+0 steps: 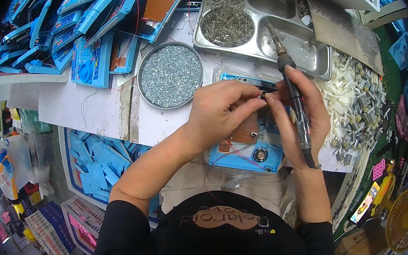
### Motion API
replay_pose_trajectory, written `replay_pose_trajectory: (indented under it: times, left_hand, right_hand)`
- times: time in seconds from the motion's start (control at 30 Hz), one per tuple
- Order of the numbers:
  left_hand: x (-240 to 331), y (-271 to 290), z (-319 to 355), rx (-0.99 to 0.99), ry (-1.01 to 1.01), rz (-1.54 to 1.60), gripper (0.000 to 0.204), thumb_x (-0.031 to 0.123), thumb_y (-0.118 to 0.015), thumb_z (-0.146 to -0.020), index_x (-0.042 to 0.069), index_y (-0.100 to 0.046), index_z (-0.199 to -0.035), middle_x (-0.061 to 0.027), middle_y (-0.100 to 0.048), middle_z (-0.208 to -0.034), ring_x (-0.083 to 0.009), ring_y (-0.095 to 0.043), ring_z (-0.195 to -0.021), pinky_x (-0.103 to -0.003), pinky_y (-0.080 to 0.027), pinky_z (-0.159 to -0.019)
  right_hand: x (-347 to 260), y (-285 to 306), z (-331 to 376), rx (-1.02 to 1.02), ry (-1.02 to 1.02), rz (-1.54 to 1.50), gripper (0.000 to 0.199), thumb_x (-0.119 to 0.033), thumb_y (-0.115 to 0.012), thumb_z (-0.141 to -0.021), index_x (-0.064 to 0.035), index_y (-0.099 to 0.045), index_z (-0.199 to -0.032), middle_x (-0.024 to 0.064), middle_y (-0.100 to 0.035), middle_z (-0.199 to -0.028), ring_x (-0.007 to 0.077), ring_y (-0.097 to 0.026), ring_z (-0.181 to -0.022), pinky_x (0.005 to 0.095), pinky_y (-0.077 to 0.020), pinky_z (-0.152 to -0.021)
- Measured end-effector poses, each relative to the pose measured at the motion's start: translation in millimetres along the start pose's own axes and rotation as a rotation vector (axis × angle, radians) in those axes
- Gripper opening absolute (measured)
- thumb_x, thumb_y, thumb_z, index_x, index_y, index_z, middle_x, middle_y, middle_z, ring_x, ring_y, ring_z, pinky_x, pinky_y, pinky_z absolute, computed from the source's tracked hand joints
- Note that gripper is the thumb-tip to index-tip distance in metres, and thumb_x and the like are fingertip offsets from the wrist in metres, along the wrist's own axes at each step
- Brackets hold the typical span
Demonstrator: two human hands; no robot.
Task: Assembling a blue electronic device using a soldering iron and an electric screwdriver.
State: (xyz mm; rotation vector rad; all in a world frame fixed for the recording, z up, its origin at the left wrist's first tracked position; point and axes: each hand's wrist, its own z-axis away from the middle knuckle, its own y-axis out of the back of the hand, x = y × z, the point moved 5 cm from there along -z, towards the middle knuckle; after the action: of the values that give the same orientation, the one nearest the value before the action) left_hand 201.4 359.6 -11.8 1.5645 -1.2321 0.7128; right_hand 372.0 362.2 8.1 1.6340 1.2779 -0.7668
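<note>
My left hand (219,106) and my right hand (305,109) meet over an opened blue plastic casing (273,161). The fingertips of both are closed around a small dark part, too small to name. A soldering iron (296,98) also rests in my right hand, between thumb and fingers, its metal tip pointing up and away over the steel tray. Inside the casing are a brown circuit board (245,131), a round speaker (260,155) and thin red wires. My hands hide much of the casing's far half.
A round dish of small screws (170,75) stands left of my hands. Beyond lies a compartmented steel tray (269,54) holding small metal parts. White and grey pieces (351,112) heap at the right. Blue casings (89,62) pile at the far left; a bin of blue parts (102,166) sits below.
</note>
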Motion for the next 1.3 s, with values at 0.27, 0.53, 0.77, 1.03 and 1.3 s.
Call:
replay_pose_trajectory:
  times: [0.27,0.53,0.77,1.03,1.3]
  left_hand:
    - [16,4,0,-0.057,-0.07,-0.13,0.01,0.006,-0.078,-0.083,0.003,-0.073,-0.09,-0.0113,-0.063,-0.1,-0.0242,-0.064,-0.085,-0.034,-0.051,-0.074]
    - [4,3,3,-0.141,0.01,-0.233,0.01,0.009,-0.077,-0.076,0.004,-0.07,-0.08,-0.0117,-0.054,-0.103,-0.0276,-0.055,-0.097,-0.037,-0.045,-0.085]
    - [6,-1,-1,-0.149,-0.019,-0.285,0.011,0.01,-0.075,-0.073,0.004,-0.067,-0.074,-0.0118,-0.055,-0.099,-0.0305,-0.053,-0.096,-0.04,-0.043,-0.087]
    - [5,-3,-2,-0.127,-0.03,-0.286,0.011,0.008,-0.075,-0.071,0.005,-0.065,-0.069,-0.0119,-0.054,-0.097,-0.0314,-0.052,-0.092,-0.041,-0.044,-0.082]
    - [4,-2,-3,-0.128,-0.007,-0.281,0.011,0.009,-0.075,-0.071,0.005,-0.065,-0.069,-0.0118,-0.055,-0.097,-0.0312,-0.053,-0.093,-0.041,-0.044,-0.082]
  right_hand:
    - [-3,-1,6,0.031,0.066,-0.002,0.054,0.009,-0.078,-0.08,-0.0059,-0.066,-0.131,0.0094,-0.066,-0.094,0.0178,-0.067,-0.085,0.0296,-0.0538,-0.075]
    - [-9,62,29,-0.004,0.182,0.026,0.04,0.002,-0.082,-0.079,-0.0007,-0.066,-0.115,0.0099,-0.063,-0.087,0.0192,-0.058,-0.075,0.0279,-0.0451,-0.068]
    - [-24,80,42,-0.165,0.172,0.045,0.03,0.0,-0.078,-0.078,-0.0027,-0.062,-0.104,0.0065,-0.056,-0.069,0.0174,-0.051,-0.059,0.0309,-0.0364,-0.054]
    - [-22,65,39,-0.24,0.275,0.129,0.031,-0.001,-0.081,-0.075,-0.0025,-0.064,-0.101,0.0056,-0.06,-0.066,0.0184,-0.05,-0.053,0.0298,-0.0358,-0.048]
    - [-19,56,35,-0.244,0.336,0.149,0.031,0.0,-0.081,-0.074,-0.0024,-0.065,-0.1,0.0044,-0.058,-0.065,0.0186,-0.049,-0.052,0.0302,-0.0357,-0.048]
